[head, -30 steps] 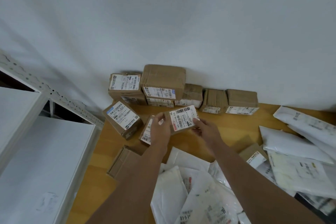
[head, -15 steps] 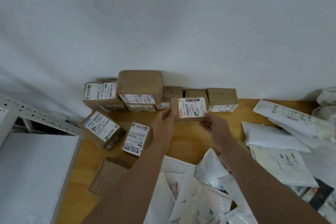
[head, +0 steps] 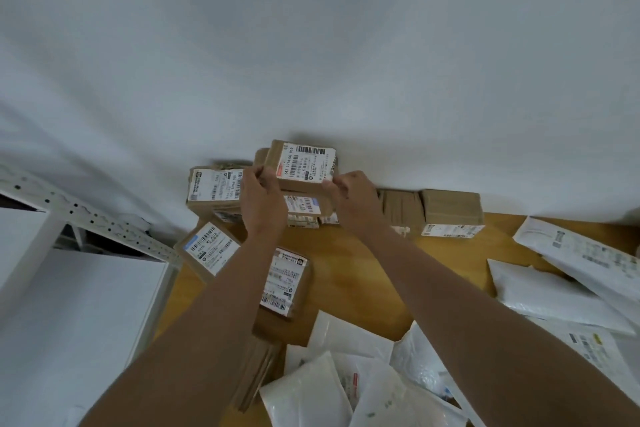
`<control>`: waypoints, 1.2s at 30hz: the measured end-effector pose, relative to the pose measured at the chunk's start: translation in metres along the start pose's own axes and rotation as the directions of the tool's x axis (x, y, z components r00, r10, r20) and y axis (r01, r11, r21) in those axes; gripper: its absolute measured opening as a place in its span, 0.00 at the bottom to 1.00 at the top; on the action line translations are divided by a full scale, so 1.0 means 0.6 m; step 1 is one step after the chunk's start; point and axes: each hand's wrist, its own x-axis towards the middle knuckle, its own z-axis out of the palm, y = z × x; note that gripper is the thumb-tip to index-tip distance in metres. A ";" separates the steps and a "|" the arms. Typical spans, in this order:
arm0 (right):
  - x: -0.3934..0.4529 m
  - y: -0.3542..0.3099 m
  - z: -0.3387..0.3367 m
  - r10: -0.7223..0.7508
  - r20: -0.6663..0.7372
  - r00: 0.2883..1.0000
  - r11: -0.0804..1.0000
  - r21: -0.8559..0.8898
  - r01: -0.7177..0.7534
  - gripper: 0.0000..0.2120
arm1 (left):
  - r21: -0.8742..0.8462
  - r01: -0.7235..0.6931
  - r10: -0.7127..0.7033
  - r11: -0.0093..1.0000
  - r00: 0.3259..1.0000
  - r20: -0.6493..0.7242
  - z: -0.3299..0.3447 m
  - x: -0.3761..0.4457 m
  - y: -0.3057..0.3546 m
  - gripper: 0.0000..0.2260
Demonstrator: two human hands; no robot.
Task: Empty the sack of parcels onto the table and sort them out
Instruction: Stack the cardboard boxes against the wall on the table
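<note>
The little box (head: 304,165) has gone up from in front of the row onto the tall stack (head: 306,206) by the wall, with the left hand (head: 261,199) and right hand (head: 353,196) still gripping its sides.

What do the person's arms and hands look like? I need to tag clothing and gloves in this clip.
Both forearms are bare up to the frame edge, with no sleeves showing. The left hand and right hand wear no gloves; no watch, ring or wristband shows.
</note>
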 end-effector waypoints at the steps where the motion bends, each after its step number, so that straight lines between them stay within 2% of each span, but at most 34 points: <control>1: 0.010 -0.001 0.010 -0.012 0.006 1.000 0.999 -0.040 0.012 0.17 | 0.029 0.007 -0.007 1.000 1.000 0.001 -0.003 0.010 -0.003 0.07; 6: 0.047 -0.012 0.043 -0.016 0.034 0.999 0.976 -0.215 0.022 0.21 | 0.112 0.029 -0.029 0.993 1.000 0.003 -0.012 0.044 -0.009 0.13; 9: 0.057 -0.022 0.050 -0.026 0.022 0.999 0.973 -0.230 0.031 0.21 | 0.127 0.091 -0.094 0.988 0.995 0.015 -0.013 0.051 -0.014 0.17; 14: 0.054 -0.029 0.046 -0.027 -0.017 0.999 0.967 -0.254 0.022 0.18 | 0.123 0.088 -0.093 0.988 0.995 0.039 -0.013 0.056 -0.027 0.18; 17: 0.045 -0.027 0.049 -0.010 -0.079 0.997 0.968 -0.251 -0.010 0.18 | 0.112 0.092 -0.097 0.989 0.995 0.038 -0.019 0.047 -0.030 0.20; 19: 0.028 -0.024 0.058 -0.035 -0.192 0.981 0.975 -0.224 -0.009 0.17 | 0.076 0.123 -0.124 0.989 0.992 0.004 -0.026 0.036 -0.037 0.21; 21: -0.001 -0.017 0.072 -0.155 -0.321 0.934 0.978 -0.184 0.099 0.10 | 0.025 0.155 -0.154 0.988 0.987 -0.042 -0.032 0.020 -0.055 0.18; 22: -0.020 -0.012 0.080 -0.214 -0.334 0.918 0.971 -0.175 0.162 0.07 | 0.007 0.178 -0.177 0.984 0.982 -0.060 -0.035 0.010 -0.068 0.16; 23: -0.037 -0.002 0.090 -0.255 -0.304 0.918 0.963 -0.168 0.212 0.05 | -0.006 0.218 -0.218 0.976 0.974 -0.068 -0.037 0.000 -0.082 0.13; 25: -0.075 0.025 0.116 -0.238 -0.119 0.964 0.961 -0.172 0.216 0.06 | 0.002 0.356 -0.356 0.934 0.934 -0.032 -0.045 -0.023 -0.114 0.10; 27: -0.106 0.054 0.141 -0.049 0.093 0.994 0.982 -0.177 0.065 0.04 | 0.103 0.456 -0.465 0.884 0.881 0.089 -0.049 -0.051 -0.154 0.08; 28: -0.117 0.063 0.152 0.082 0.179 0.980 0.982 -0.180 -0.049 0.07 | 0.180 0.469 -0.496 0.865 0.853 0.159 -0.050 -0.065 -0.173 0.08; 30: -0.136 0.070 0.169 0.307 0.294 0.905 0.949 -0.166 -0.268 0.16 | 0.314 0.460 -0.539 0.830 0.807 0.242 -0.053 -0.084 -0.202 0.16; 31: -0.142 0.071 0.177 0.385 0.335 0.860 0.923 -0.159 -0.351 0.18 | 0.326 0.467 -0.554 0.822 0.789 0.265 -0.055 -0.090 -0.210 0.19; 33: -0.152 0.066 0.191 0.470 0.440 0.765 0.874 -0.106 -0.475 0.16 | 0.281 0.509 -0.580 0.813 0.748 0.322 -0.058 -0.100 -0.216 0.21; 36: -0.165 0.075 0.214 0.524 0.536 0.662 0.730 0.118 -0.673 0.19 | 0.280 0.509 -0.581 0.814 0.718 0.383 -0.062 -0.107 -0.214 0.18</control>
